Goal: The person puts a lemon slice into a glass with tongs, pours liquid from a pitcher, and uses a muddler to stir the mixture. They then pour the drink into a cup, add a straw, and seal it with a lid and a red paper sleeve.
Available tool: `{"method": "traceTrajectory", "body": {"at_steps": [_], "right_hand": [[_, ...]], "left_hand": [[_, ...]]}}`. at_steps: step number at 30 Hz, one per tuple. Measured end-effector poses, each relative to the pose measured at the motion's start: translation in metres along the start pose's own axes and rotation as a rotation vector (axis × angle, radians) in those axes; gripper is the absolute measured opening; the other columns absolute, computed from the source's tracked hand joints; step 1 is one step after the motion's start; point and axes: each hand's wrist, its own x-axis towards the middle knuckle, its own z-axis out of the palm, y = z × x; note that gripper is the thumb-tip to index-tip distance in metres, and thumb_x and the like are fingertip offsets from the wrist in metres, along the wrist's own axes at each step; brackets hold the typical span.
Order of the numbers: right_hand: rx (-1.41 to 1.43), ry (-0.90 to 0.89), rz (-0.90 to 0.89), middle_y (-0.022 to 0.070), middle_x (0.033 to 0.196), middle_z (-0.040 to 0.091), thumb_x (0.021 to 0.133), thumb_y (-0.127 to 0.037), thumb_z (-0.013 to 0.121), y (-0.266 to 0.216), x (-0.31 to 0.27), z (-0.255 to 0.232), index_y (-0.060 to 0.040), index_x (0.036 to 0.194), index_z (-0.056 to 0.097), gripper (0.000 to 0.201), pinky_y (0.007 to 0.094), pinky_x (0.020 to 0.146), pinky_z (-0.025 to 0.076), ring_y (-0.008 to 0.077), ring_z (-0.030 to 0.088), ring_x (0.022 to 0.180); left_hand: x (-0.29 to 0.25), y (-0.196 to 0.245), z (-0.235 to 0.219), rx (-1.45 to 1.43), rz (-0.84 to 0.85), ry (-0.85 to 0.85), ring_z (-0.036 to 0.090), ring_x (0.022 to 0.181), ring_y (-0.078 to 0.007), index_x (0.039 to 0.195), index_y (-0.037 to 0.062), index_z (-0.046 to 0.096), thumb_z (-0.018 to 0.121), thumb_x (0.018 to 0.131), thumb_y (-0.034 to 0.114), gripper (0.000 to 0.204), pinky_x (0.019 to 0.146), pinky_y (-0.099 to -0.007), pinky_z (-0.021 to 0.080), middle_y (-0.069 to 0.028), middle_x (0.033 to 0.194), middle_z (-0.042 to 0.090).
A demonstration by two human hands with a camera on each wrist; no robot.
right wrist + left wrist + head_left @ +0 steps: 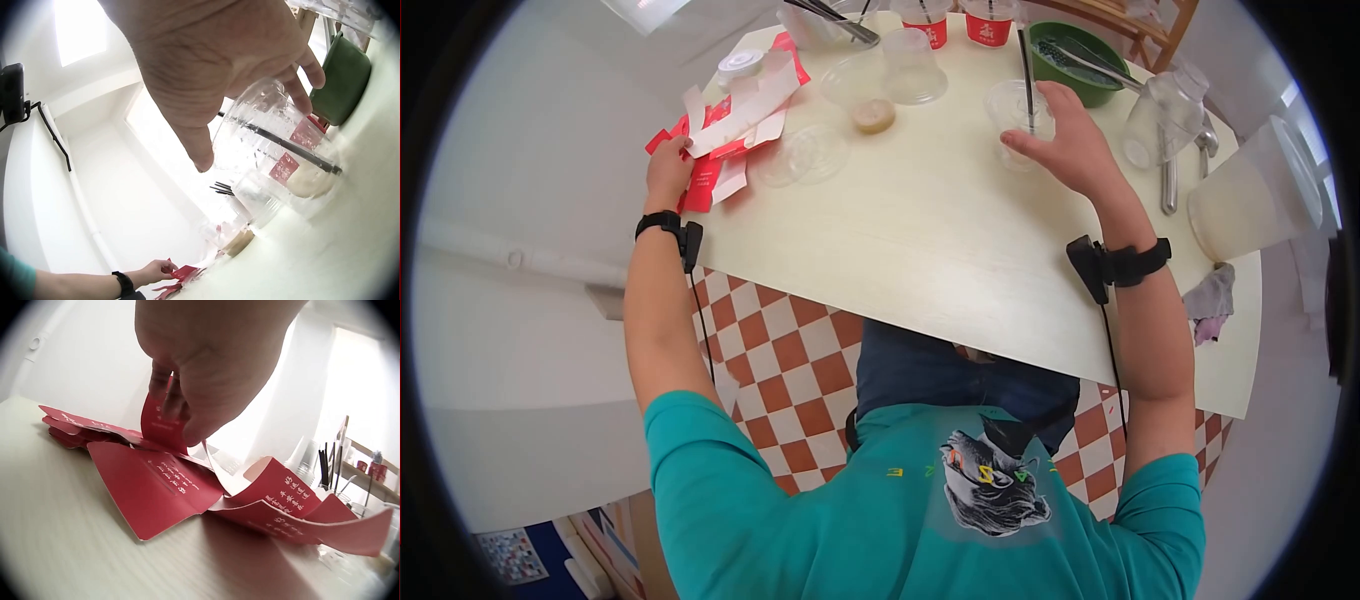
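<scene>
At the table's left side my left hand (668, 172) pinches one red cardboard cup sleeve (164, 422) between thumb and fingers. It rises from a loose pile of flattened red sleeves (156, 478) with white writing and pale inner sides. My right hand (1078, 140) is spread over a clear plastic cup (1012, 105) holding a black straw (1029, 75). In the right wrist view, the thumb is on the near side of the cup (265, 119) and the fingers reach past its far side, not curled round it. Something pale shows at the cup's bottom.
Clear lids (805, 153), a small cup of brownish liquid (873, 116) and a clear upturned cup (912, 70) stand mid-table. Red-sleeved cups (988, 28) are at the back, near a green bowl (1090, 88). At right are a clear jar (1155, 125), a large pitcher (1250, 190) and a cloth (1210, 295).
</scene>
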Motion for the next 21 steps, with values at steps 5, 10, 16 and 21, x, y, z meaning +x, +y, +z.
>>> {"method": "traceTrajectory", "body": {"at_steps": [5,10,16,21], "right_hand": [[-0.003,0.004,-0.011,0.0150,0.138,0.044,0.073,-0.047,0.073,0.002,0.000,0.001,0.0014,0.133,0.043,0.083,0.0380,0.097,0.044,0.0303,0.049,0.122],[-0.029,0.018,-0.023,0.0162,0.139,0.043,0.074,-0.048,0.072,0.004,0.001,0.004,0.0016,0.133,0.042,0.083,0.0383,0.098,0.043,0.0306,0.048,0.123],[-0.104,0.000,-0.051,0.0225,0.143,0.037,0.076,-0.051,0.070,0.006,0.001,0.006,0.0062,0.136,0.037,0.089,0.0408,0.106,0.035,0.0367,0.036,0.132],[-0.247,0.138,-0.105,0.0272,0.143,0.033,0.076,-0.053,0.069,0.000,-0.001,0.001,0.0086,0.136,0.037,0.092,0.0451,0.109,0.030,0.0407,0.029,0.135]], "left_hand": [[0.003,0.016,-0.013,-0.086,0.032,0.161,0.065,0.081,-0.0286,0.099,0.0075,0.066,0.060,0.083,0.010,0.017,0.072,-0.0383,0.050,-0.0134,0.085,0.066],[0.017,0.040,-0.037,-0.210,0.106,0.389,0.065,0.075,-0.0216,0.094,0.0035,0.067,0.060,0.088,0.013,0.014,0.070,-0.0307,0.050,-0.0109,0.083,0.068],[0.025,0.076,-0.074,-0.477,0.086,0.542,0.061,0.069,-0.0124,0.095,0.0043,0.068,0.062,0.088,0.015,0.014,0.067,-0.0273,0.048,-0.0048,0.076,0.067],[0.022,0.110,-0.105,-0.751,0.142,0.510,0.058,0.071,-0.0075,0.097,0.0009,0.066,0.062,0.089,0.012,0.014,0.067,-0.0239,0.047,-0.0007,0.078,0.064]]}}
